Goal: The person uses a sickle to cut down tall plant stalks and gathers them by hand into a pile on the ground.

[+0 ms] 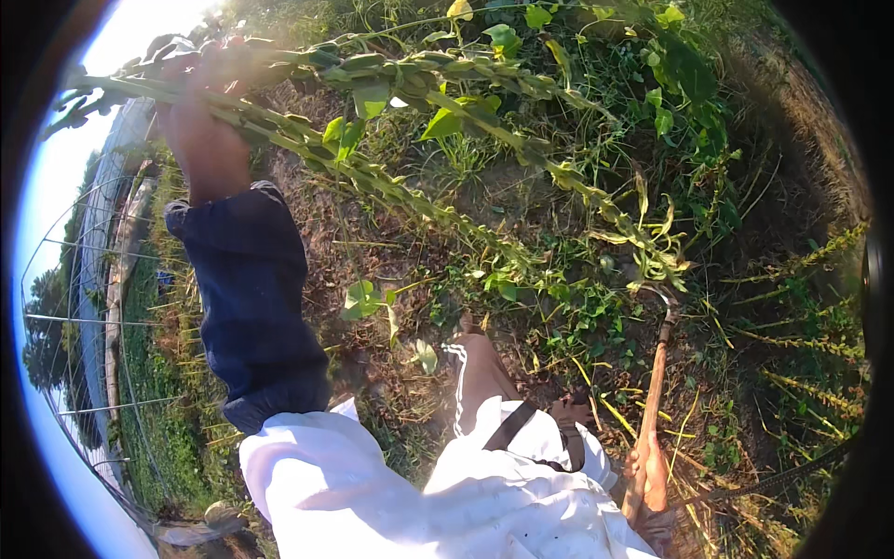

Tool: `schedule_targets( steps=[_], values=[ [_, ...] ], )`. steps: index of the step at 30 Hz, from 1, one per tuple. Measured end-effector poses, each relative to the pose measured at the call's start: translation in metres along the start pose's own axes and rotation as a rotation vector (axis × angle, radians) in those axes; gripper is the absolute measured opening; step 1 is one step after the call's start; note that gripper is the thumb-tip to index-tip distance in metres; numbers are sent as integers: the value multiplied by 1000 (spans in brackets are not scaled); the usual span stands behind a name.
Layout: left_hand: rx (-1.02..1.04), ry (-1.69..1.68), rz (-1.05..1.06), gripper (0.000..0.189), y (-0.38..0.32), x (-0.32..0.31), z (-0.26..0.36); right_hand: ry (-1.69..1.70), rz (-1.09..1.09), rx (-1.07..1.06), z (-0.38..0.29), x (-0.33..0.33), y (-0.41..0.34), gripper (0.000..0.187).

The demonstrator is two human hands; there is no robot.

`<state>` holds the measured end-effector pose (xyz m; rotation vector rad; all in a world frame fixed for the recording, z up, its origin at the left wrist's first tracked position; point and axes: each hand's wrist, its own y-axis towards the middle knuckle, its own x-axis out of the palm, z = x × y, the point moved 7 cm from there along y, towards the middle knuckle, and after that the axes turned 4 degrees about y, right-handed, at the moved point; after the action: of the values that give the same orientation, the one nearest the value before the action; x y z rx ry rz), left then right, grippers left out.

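Observation:
My left hand (pixel 202 136), raised at the upper left and washed out by glare, is closed around a bundle of green pod-bearing stalks (pixel 377 70) that look like sesame. The stalks spread to the right across the view, and one reaches down to withered leaves (pixel 660 258) near the blade. At the lower right, my right hand (pixel 651 469) grips the wooden handle of a sickle (pixel 655 384). Its thin curved metal blade (pixel 663 296) points up and left, close to those leaves. Whether the blade touches them I cannot tell.
Cut yellowish stubble (pixel 814 342) stands on the right. Low green weeds (pixel 580 314) and a leafy vine (pixel 517 42) cover much of the soil. My brown-trousered leg (pixel 482 370) is below. A frame of thin bars (pixel 105 321) and a pale covered structure (pixel 98 230) line the left.

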<state>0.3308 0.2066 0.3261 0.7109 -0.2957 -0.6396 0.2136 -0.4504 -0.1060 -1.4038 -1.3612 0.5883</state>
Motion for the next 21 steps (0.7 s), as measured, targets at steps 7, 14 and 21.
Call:
schedule_targets(
  steps=[7,14,21],
  values=[
    [-195,-398,270,15,30,-81,-134,119,-40,240,59,129,53,46],
    [-320,-391,614,19,-10,-193,-231,84,33,356,73,177,60,48],
    [-381,-275,680,14,-75,-294,-190,-4,-54,401,57,199,75,49]
  ],
)
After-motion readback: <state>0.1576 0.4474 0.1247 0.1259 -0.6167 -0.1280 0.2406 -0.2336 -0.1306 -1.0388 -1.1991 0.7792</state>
